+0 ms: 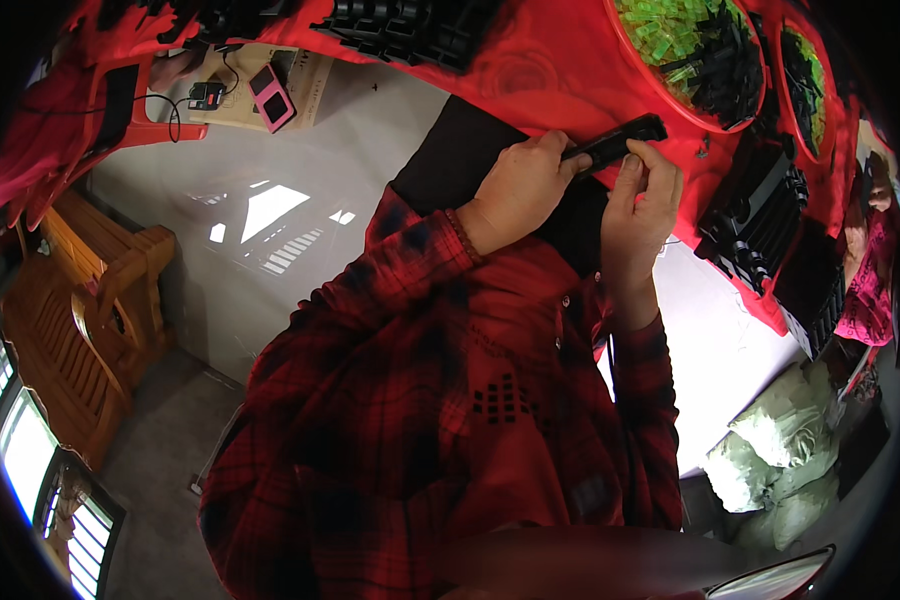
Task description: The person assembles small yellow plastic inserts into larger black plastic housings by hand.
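Note:
A long, narrow black plastic part point(615, 146) is held over my lap, at the edge of the red-covered table point(570, 85). My left hand point(525, 185) is closed round its near end. At its far end is my right hand point(645, 200), thumb and forefinger pinched together close against the part. Whatever small thing may be between those fingertips is too small to make out. Just beyond the hands stands a round red basket point(618, 30) with small clear yellow-green pieces point(660, 30) and black pieces point(722, 75) in it.
A second basket point(805, 90) stands to the right. Black ribbed parts are stacked point(755, 215) at the right and lie in a row point(410, 25) at the far edge. A pink phone point(272, 98) lies on cardboard at left. Co-workers sit on both sides; pale sacks point(785, 430) lie lower right.

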The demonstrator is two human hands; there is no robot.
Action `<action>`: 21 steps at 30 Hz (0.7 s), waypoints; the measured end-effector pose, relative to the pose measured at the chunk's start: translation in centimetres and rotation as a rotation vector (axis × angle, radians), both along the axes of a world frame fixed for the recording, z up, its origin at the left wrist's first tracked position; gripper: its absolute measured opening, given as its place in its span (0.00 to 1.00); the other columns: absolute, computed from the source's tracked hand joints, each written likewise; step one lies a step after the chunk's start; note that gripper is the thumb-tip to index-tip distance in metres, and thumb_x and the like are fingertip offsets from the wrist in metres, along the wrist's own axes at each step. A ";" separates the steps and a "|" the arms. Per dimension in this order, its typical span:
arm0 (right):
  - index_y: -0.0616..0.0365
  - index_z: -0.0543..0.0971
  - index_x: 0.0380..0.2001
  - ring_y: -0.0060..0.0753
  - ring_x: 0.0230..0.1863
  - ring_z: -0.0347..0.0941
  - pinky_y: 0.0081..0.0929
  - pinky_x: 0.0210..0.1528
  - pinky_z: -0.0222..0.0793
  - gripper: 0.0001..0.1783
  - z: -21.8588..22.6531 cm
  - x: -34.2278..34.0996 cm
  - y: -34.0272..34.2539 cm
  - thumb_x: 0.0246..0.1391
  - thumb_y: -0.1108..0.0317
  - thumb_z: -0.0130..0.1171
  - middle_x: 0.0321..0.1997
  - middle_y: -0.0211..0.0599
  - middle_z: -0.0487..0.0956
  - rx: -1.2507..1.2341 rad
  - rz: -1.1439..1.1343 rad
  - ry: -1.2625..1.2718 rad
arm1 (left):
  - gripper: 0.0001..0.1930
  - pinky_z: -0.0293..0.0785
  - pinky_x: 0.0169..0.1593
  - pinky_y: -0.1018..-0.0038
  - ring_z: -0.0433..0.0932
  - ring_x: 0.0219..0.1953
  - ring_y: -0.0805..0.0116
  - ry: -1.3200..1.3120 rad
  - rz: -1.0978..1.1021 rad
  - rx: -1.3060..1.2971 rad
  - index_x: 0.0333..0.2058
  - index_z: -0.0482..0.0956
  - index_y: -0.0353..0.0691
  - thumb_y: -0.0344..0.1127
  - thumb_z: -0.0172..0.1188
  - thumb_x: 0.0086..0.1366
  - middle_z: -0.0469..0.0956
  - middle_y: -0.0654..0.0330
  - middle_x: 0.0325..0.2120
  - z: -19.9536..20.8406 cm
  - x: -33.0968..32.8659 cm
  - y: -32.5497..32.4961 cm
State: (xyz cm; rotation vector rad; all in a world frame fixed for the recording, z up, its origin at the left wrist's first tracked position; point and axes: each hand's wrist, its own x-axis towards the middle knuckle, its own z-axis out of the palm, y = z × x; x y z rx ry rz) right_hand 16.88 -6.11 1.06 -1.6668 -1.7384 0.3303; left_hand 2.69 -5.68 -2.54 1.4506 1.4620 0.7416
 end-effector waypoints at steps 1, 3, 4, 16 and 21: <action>0.61 0.78 0.44 0.40 0.33 0.76 0.32 0.33 0.73 0.07 -0.1 0.0 0.0 0.64 0.76 0.55 0.38 0.45 0.76 0.000 -0.004 -0.001 | 0.13 0.75 0.30 0.64 0.81 0.24 0.56 -0.001 -0.004 0.000 0.38 0.78 0.32 0.39 0.60 0.69 0.79 0.50 0.21 -0.1 0.0 0.0; 0.62 0.77 0.44 0.37 0.29 0.78 0.29 0.30 0.74 0.07 -0.3 -0.2 0.2 0.63 0.77 0.54 0.35 0.44 0.78 0.000 0.051 0.116 | 0.14 0.75 0.29 0.64 0.81 0.23 0.58 0.016 -0.007 0.017 0.38 0.78 0.32 0.40 0.61 0.68 0.79 0.50 0.21 -0.2 -0.1 0.1; 0.62 0.77 0.44 0.37 0.29 0.78 0.29 0.30 0.74 0.07 -0.4 -0.2 0.3 0.63 0.77 0.54 0.35 0.44 0.78 0.000 0.051 0.117 | 0.14 0.75 0.29 0.64 0.81 0.23 0.58 0.017 -0.007 0.017 0.38 0.78 0.32 0.40 0.61 0.68 0.79 0.50 0.21 -0.1 -0.2 0.1; 0.62 0.79 0.37 0.41 0.29 0.79 0.33 0.30 0.73 0.05 0.4 0.4 1.0 0.56 0.78 0.59 0.31 0.44 0.79 -0.060 0.168 0.084 | 0.15 0.74 0.30 0.69 0.80 0.24 0.68 -0.163 0.036 -0.254 0.39 0.78 0.31 0.40 0.59 0.69 0.81 0.52 0.26 0.5 -0.2 0.0; 0.58 0.80 0.36 0.38 0.22 0.76 0.32 0.26 0.70 0.06 2.5 0.9 1.9 0.59 0.69 0.58 0.22 0.40 0.78 -0.460 0.243 -0.028 | 0.14 0.76 0.40 0.59 0.82 0.37 0.48 0.049 0.032 -0.070 0.41 0.77 0.31 0.38 0.59 0.69 0.82 0.45 0.34 1.2 -0.5 -0.5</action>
